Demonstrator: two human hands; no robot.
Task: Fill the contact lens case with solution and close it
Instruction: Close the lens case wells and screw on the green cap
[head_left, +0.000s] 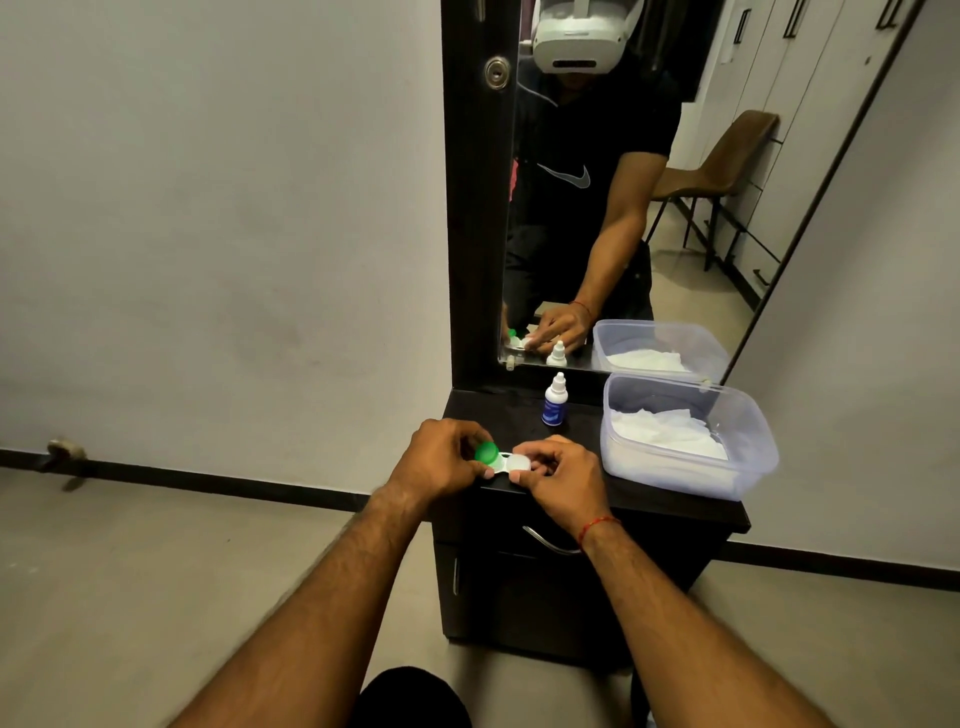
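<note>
Trainee: Case (503, 460) position?

Operator: Front edge of the cabinet (511, 413) top, lying crosswise between both hands. Whether it rests on the top or sits just off it cannot be told.

Trainee: Grip?

Operator: Left hand (441, 457) curls its fingers round the green cap (487, 453). Right hand (563, 480) pinches the white cap (519, 461) end between thumb and fingertips. One hand per end lets one side steady the case while the other turns a cap. Working low at the edge probably limits spills.

Trainee: Caps on or off?

Operator: Both appear seated. The wells are hidden, so loosening cannot be distinguished from tightening.

Trainee: Supplies?

Operator: Bottle (555, 400) stands upright and capped behind the case, apart from both hands but within reach. Tub (670, 475) of white tissue sits to the right, likely for wiping drips. Mirror (597, 234) rises behind the bottle.
</note>
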